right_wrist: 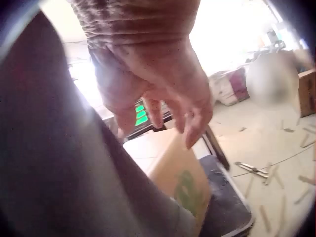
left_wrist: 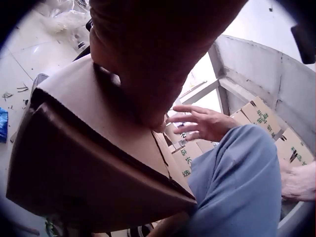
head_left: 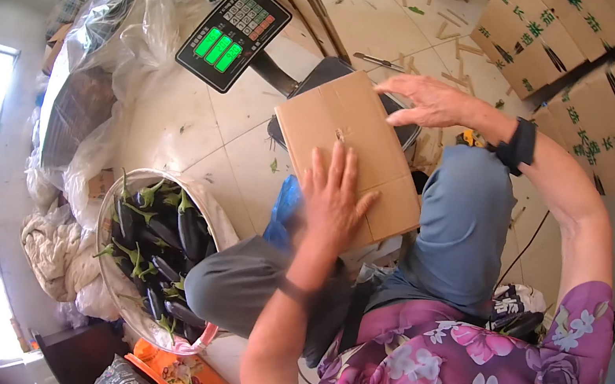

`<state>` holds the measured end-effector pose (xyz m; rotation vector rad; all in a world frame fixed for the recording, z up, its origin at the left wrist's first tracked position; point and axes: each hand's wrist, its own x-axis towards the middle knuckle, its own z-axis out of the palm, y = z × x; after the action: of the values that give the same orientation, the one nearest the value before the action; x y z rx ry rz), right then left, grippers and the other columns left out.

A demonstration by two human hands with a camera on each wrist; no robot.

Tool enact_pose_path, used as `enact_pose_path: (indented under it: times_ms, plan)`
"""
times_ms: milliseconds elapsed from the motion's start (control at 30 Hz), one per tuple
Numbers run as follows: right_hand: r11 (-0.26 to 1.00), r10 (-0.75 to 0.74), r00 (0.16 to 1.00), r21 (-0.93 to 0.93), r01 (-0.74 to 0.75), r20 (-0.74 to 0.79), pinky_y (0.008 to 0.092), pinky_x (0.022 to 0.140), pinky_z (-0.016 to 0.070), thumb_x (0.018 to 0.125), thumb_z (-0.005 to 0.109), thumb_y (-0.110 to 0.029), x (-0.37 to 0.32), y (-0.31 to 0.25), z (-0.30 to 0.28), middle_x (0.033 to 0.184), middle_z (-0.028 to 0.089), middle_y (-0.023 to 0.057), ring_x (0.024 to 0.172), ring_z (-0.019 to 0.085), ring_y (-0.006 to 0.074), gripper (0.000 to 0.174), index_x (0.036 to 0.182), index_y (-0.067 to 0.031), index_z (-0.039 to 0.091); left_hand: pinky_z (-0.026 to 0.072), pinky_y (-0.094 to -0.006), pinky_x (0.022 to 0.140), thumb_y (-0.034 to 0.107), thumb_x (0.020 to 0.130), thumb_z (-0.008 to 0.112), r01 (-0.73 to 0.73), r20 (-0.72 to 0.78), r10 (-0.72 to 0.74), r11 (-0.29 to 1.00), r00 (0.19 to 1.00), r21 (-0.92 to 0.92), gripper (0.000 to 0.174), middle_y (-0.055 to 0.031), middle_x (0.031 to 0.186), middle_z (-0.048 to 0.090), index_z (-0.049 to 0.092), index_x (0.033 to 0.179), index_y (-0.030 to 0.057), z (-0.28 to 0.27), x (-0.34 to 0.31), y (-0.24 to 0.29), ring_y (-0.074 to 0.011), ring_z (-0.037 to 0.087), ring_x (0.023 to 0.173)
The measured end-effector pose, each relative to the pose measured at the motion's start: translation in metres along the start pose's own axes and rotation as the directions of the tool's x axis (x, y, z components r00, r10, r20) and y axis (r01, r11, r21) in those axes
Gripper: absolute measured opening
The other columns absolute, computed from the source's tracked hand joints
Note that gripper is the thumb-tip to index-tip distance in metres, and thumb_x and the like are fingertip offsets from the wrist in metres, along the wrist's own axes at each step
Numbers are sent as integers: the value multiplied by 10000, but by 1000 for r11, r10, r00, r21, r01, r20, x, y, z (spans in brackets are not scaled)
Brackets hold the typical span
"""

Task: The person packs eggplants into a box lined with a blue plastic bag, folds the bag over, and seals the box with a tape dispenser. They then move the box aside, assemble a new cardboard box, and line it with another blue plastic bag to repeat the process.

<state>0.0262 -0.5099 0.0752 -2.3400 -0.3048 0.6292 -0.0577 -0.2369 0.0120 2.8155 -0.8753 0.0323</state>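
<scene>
A closed brown cardboard box point(head_left: 320, 106) sits on the dark platform point(right_wrist: 222, 197) of a digital scale, between the person's knees. Flat on its top lies my left hand point(head_left: 333, 204), fingers spread and straight. In the left wrist view, the box's flap edges point(left_wrist: 98, 133) show a narrow gap along one side. My right hand point(head_left: 432, 103) is at the box's far right corner with fingers extended and holding nothing; in the right wrist view its fingertips hang right at the box's upper edge. The scale's display point(head_left: 232, 34) glows green beyond the box.
A lined tub point(head_left: 108, 230) full of eggplants point(head_left: 190, 234) stands left of the left knee. Cartons with green lettering point(head_left: 545, 37) are stacked at right. Flattened cardboard point(head_left: 321, 19) leans behind the scale. A utility knife point(head_left: 379, 61) and cardboard scraps lie on the tiled floor.
</scene>
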Motion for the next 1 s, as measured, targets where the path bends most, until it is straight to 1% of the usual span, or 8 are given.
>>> enact_pose_path:
  times_ms: [67, 100, 167, 200, 333, 500, 633, 1000]
  plan:
    - [893, -419, 875, -285, 348, -242, 411, 1033, 438, 840, 727, -452, 50, 28, 19, 1389, 532, 188, 1265, 515, 341, 729, 1431, -101, 487, 228, -552, 1152, 571, 778, 697, -2, 56, 5, 997, 998, -71, 970, -164, 1591, 293, 345, 1510, 41, -8, -5, 5, -436, 214, 1470]
    - [890, -427, 874, -281, 360, -234, 411, 1033, 438, 840, 727, -452, 62, 20, 20, 1389, 532, 188, 1265, 515, 341, 729, 1431, -101, 487, 255, -554, 1138, 628, 731, 713, -11, 97, 25, 990, 995, -140, 1037, -163, 1585, 302, 361, 1499, 26, -15, -7, 8, -455, 219, 1461]
    - [918, -155, 961, -393, 55, -227, 437, 1091, 386, 796, 750, -526, 80, -3, 33, 1459, 469, 173, 1357, 412, 360, 817, 1452, -131, 465, 270, -546, 1132, 638, 629, 778, -94, 164, 137, 965, 977, -244, 1160, -190, 1582, 297, 344, 1500, 6, -34, -21, 22, -454, 211, 1465]
    - [900, -151, 958, -435, 31, -244, 465, 1072, 405, 766, 748, -594, 89, -4, 43, 1425, 488, 167, 1320, 429, 372, 861, 1442, -137, 475, 277, -516, 1132, 474, 787, 723, -95, 189, 151, 957, 970, -274, 921, -157, 1583, 314, 347, 1506, 39, -36, -28, 28, -423, 251, 1465]
    - [958, -159, 960, -270, 94, -229, 470, 1038, 435, 742, 743, -632, 105, 9, 46, 1341, 530, 159, 1257, 463, 374, 872, 1419, -140, 497, 378, -543, 1052, 253, 693, 756, -203, 24, 203, 979, 979, 26, 874, -163, 1517, 419, 410, 1479, 89, -7, -35, 26, -441, 416, 1370]
    - [969, -122, 925, -247, 32, -359, 485, 967, 476, 718, 752, -654, 122, 10, 37, 1169, 587, 139, 1150, 527, 367, 801, 1282, -114, 573, 418, -505, 982, 172, 696, 738, -183, 41, 184, 982, 982, -36, 826, -152, 1523, 415, 432, 1459, 94, -14, -12, 19, -429, 403, 1382]
    - [933, 3, 963, -346, -100, -270, 513, 932, 473, 709, 712, -715, 125, -15, 12, 1150, 598, 141, 1134, 544, 359, 825, 1257, -112, 585, 301, -454, 1135, 125, 858, 595, -78, 165, 99, 989, 981, -129, 660, -107, 1555, 386, 407, 1491, 127, -24, 1, 22, -358, 364, 1435]
    - [970, 63, 945, -204, -134, -320, 498, 836, 501, 713, 722, -705, 142, -8, 20, 1067, 624, 155, 1059, 582, 363, 785, 1173, -78, 609, 452, -486, 968, 29, 838, 597, -5, 60, 6, 1000, 998, -11, 625, -213, 1518, 409, 441, 1443, 31, -20, -4, 45, -441, 420, 1379]
